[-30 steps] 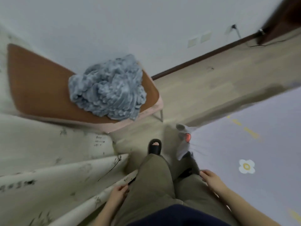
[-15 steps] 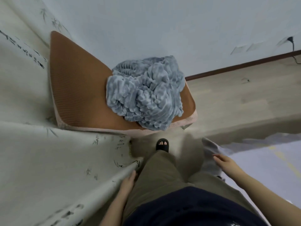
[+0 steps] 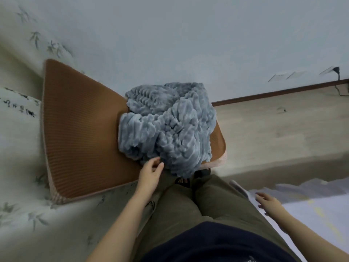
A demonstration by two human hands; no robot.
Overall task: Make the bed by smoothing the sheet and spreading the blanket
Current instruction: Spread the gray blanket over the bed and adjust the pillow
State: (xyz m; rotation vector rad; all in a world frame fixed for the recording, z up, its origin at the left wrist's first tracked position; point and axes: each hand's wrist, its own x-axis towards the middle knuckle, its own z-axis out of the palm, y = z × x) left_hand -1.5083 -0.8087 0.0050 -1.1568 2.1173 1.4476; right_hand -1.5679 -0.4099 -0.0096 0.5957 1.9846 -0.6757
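Left grip (image 3: 151, 173) meets the grey blanket (image 3: 170, 125) atop a brown mat (image 3: 79, 129), pinch unclear; right grip (image 3: 268, 203) spread, lower right.

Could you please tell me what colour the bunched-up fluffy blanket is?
Grey-blue, ribbed plush blanket, clearest in the head view.

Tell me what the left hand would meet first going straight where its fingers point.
The bunched grey blanket. The left hand points at its near edge on the brown mat; it looks at or just short of the fabric, contact unclear.
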